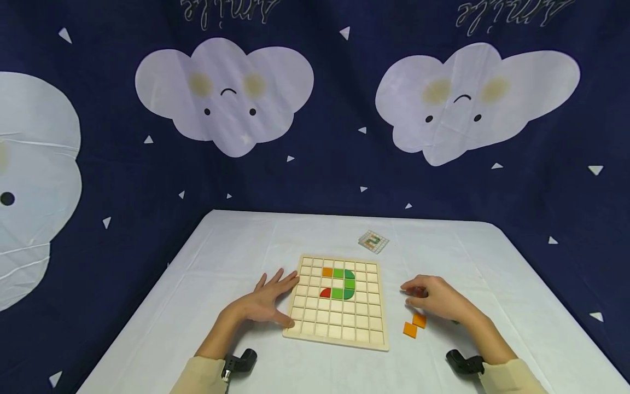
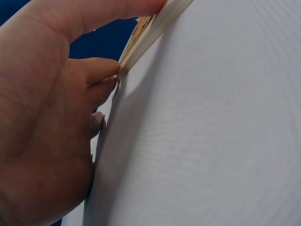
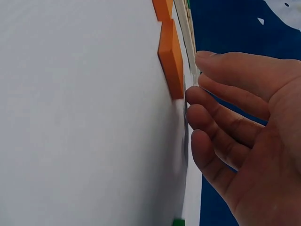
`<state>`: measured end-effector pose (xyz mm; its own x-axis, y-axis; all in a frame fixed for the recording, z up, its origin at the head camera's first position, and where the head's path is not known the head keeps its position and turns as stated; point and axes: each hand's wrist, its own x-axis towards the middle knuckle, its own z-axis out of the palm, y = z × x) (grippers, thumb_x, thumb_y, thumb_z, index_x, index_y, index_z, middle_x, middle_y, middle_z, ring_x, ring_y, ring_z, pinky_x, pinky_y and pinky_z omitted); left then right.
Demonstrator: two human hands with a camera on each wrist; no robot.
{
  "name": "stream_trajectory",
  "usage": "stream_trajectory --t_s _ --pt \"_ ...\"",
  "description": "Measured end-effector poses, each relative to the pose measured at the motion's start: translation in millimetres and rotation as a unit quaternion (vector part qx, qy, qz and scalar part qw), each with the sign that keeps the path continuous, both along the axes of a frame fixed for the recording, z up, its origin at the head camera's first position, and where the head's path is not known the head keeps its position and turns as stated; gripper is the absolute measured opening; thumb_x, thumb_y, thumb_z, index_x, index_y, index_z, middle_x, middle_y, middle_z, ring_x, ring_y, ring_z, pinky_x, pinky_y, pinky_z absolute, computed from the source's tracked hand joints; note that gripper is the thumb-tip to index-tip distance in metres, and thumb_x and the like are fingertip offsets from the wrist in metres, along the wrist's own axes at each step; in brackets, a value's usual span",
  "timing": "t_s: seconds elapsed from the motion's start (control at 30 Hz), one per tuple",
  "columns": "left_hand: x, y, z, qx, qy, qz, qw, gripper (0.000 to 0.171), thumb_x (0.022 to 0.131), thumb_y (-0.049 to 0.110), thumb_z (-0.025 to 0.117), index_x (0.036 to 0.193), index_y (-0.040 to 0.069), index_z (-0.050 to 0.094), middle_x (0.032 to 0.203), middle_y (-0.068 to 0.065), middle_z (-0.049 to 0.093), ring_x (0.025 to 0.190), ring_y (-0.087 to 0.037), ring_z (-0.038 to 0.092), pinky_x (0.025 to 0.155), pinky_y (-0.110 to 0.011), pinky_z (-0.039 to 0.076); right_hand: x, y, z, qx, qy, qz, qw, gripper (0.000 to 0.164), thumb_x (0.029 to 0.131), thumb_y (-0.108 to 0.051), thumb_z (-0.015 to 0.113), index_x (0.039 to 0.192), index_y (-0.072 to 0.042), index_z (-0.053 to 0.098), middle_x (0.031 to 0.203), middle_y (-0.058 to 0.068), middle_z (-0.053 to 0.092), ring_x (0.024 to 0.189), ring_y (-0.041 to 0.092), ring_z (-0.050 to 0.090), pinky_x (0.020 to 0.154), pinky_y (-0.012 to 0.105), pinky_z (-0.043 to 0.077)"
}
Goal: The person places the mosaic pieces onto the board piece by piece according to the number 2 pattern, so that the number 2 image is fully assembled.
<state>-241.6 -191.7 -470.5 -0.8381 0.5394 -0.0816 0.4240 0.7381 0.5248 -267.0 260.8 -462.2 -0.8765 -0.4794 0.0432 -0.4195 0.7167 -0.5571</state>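
Note:
A square wooden grid board (image 1: 334,332) lies on the white table. Set in its cells are an orange square (image 1: 327,272), several light and dark green tiles (image 1: 349,284) and a red rounded tile (image 1: 325,293). My left hand (image 1: 263,302) has its fingers spread, with thumb and fingertips against the board's left edge (image 2: 150,40). To the right of the board, my right hand (image 1: 435,295) hovers low over the table, fingers loosely bent. No piece shows between its fingers in the right wrist view. Two orange square tiles (image 1: 410,330) lie just below that hand.
Behind the board lies a small card (image 1: 373,241) printed with a grid pattern. A green piece (image 1: 455,322) shows partly beneath my right wrist. A dark blue cloth with clouds (image 1: 339,180) hangs behind the table.

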Motion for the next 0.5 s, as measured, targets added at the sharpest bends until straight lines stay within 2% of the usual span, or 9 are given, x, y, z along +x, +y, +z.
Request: stream_trajectory --t_s 0.23,0.5 --pt "0.4 0.3 0.7 0.003 -0.005 0.003 1.0 0.107 0.068 0.054 0.078 0.154 0.016 0.026 0.159 0.005 0.015 0.145 -0.026 -0.002 0.112 -0.055 -0.008 7.1 11.7 -1.0 -0.003 0.007 -0.005 1.0 0.031 0.084 -0.025 0.075 0.112 -0.012 0.07 0.088 -0.01 0.061 0.075 0.011 0.054 0.061 0.025 0.048" --pt "-0.3 -0.1 0.2 0.001 -0.007 0.002 1.0 0.108 0.068 0.055 0.078 0.154 0.017 0.025 0.159 0.006 0.014 0.145 -0.026 -0.002 0.112 -0.055 -0.009 11.6 23.9 1.2 -0.019 0.009 -0.033 0.999 0.03 0.084 -0.024 0.075 0.111 -0.012 0.07 0.085 -0.009 0.061 0.074 0.012 0.054 0.059 0.025 0.048"
